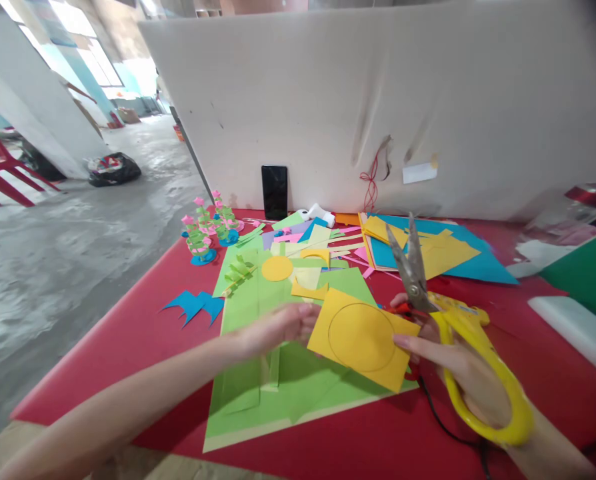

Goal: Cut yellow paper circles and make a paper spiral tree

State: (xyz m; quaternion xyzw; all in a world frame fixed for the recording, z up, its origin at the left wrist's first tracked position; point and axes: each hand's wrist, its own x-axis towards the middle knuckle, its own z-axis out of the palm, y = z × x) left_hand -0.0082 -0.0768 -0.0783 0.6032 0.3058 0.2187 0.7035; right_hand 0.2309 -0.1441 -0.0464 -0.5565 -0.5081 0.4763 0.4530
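A square of yellow paper (363, 333) with a circle drawn on it is held up over green sheets. My right hand (458, 363) pinches its right edge under the thumb. The same hand carries scissors (415, 273), their yellow handles around the hand and the blades pointing up, parted. At the paper's left edge is my left hand (293, 323), its fingers curled and closed on that edge, partly hidden behind it. Below lie a large green sheet (248, 420), a cut yellow disc (277, 269) and yellow offcuts (308, 289).
Paper flower models (201, 240) stand at the red table's (168, 360) far left, near blue paper pieces (193, 305). A phone (275, 192) leans on the white panel (298, 100). Right of centre are blue sheets (483, 257) and a yellow glue gun (461, 312) with a dark cord.
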